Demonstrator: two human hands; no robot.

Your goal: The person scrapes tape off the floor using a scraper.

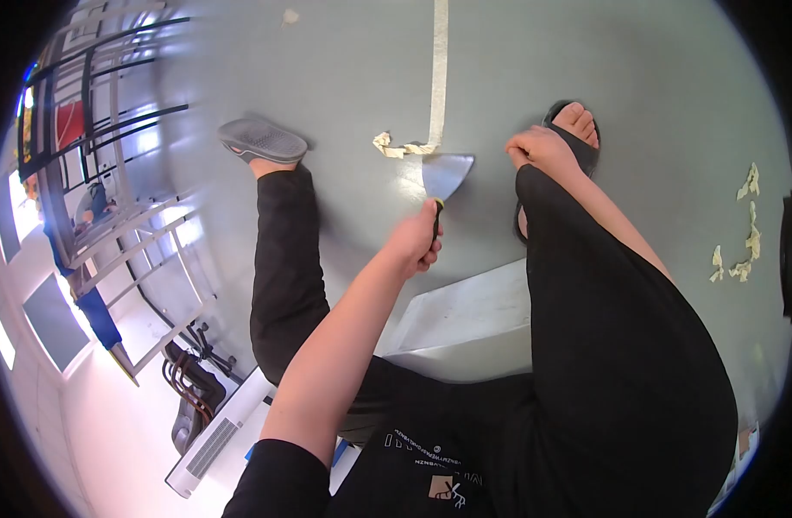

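My left hand (416,239) is closed around the handle of a putty knife (448,176), whose wide metal blade points away from me. The blade's far edge lies beside a pale tape strip (440,78) on the grey floor, close to where it turns. A crumpled, peeled end of tape (394,148) bunches up to the left of that corner. My right hand (544,148) rests at my right knee with its fingers curled together, and nothing shows in it.
I sit with a white box (465,315) between my legs. Torn tape scraps (749,233) lie on the floor at the right. A sandal (266,140) is on my left foot, another (586,157) on my right. Metal frames (137,250) stand at the left.
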